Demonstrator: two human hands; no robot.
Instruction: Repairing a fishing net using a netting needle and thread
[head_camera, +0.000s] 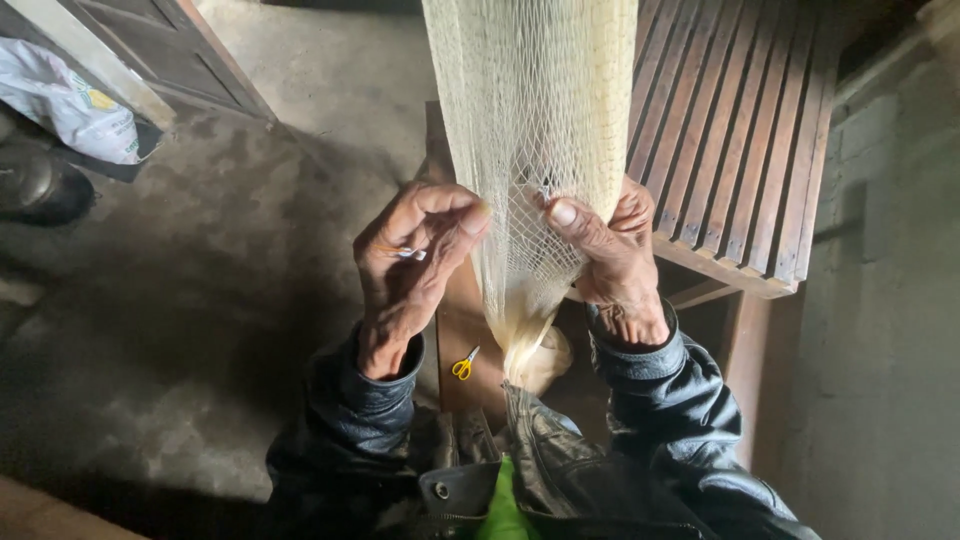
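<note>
A pale cream fishing net (530, 110) hangs down from the top of the view and bunches to a narrow tail near my lap. My left hand (415, 255) pinches the net's left edge, and a thin light tool with thread lies across its fingers. My right hand (610, 250) grips the net's right side, thumb pressed on the mesh. Both arms wear dark leather jacket sleeves (680, 400). Small yellow-handled scissors (464, 364) lie on a wooden board (462, 330) below my left hand.
A slatted wooden bench (740, 130) stands behind the net on the right. The concrete floor (200, 290) spreads to the left. A white plastic bag (70, 100) and a dark boot (40, 185) sit at far left. A grey wall (890, 300) closes the right side.
</note>
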